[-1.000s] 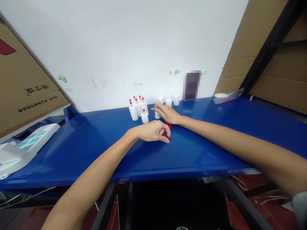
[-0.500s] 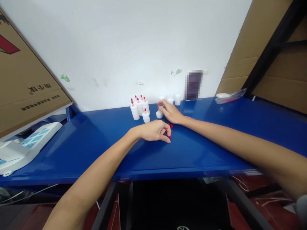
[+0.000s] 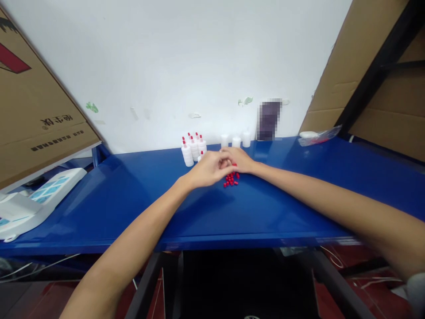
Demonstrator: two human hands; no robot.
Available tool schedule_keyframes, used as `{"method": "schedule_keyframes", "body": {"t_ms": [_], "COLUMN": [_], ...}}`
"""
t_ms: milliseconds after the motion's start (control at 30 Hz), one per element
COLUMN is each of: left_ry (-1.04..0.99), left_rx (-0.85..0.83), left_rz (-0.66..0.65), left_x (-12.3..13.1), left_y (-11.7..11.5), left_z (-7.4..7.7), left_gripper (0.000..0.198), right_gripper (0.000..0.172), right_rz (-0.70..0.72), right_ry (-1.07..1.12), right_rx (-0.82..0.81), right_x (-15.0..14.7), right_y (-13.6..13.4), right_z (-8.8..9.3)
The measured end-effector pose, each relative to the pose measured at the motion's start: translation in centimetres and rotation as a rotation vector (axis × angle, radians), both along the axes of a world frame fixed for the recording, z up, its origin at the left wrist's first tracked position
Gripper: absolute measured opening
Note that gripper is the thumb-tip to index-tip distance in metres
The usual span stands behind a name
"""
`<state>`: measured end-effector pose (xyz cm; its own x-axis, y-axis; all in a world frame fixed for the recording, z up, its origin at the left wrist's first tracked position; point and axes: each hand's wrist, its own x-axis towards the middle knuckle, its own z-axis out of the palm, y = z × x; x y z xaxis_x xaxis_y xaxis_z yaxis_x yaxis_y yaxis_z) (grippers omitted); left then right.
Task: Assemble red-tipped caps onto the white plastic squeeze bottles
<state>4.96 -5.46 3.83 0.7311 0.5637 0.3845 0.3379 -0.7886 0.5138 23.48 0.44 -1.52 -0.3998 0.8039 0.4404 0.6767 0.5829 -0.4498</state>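
On the blue table, my left hand [image 3: 210, 168] meets my right hand [image 3: 239, 159], and the fingers of both are closed together. What either hand holds is hidden between them. A pile of small red caps [image 3: 230, 179] lies just in front of the fingers. Several white bottles with red tips [image 3: 187, 154] stand together to the left, near the wall. One more red-tipped bottle [image 3: 200, 157] is partly covered by my left hand. Behind my right hand stand white bottles without red tips [image 3: 236, 141], in a row by the wall.
A white device with blue panels [image 3: 49, 192] rests at the table's left side, below a large cardboard box [image 3: 36, 106]. A clear plastic bag [image 3: 320, 136] lies at the back right. The table's front edge [image 3: 232, 241] runs below my forearms.
My left hand has moved up and away from the red caps to my right hand, uncovering the pile. The white bottle near my right fingers is now hidden.
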Motion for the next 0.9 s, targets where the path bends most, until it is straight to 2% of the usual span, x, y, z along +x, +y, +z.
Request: {"method": "schedule_keyframes", "body": {"t_ms": [100,200,267,433,667,900], "left_ry": [-0.198,-0.237,-0.223,-0.206,-0.048,0.046], "left_rx": [0.185,0.231,0.274,0.342,0.396,0.396], "left_rz": [0.188,0.371,0.435,0.453,0.432,0.493], "left_x": [-0.6,-1.2,-1.6,-2.4,-1.8,-1.3], "left_y": [1.4,3.0,3.9,5.1,4.3,3.6], "left_z": [-0.6,-1.7,-2.4,-2.8,-2.5,-2.5], "left_gripper": [0.022,0.016,0.010,0.006,0.014,0.019], "right_gripper": [0.022,0.026,0.028,0.031,0.027,0.036], "right_rz": [-0.034,-0.003,0.051,0.066,0.035,0.049], "right_ry": [0.025,0.116,0.133,0.145,0.190,0.251], "right_rx": [0.034,0.040,0.071,0.222,0.381,0.275], "right_x": [0.0,-0.1,-0.1,-0.1,-0.2,-0.5], "right_y": [-0.1,0.0,0.2,0.6,-0.1,-0.8], "right_z": [0.0,-0.3,-0.5,-0.9,-0.5,-0.3]}}
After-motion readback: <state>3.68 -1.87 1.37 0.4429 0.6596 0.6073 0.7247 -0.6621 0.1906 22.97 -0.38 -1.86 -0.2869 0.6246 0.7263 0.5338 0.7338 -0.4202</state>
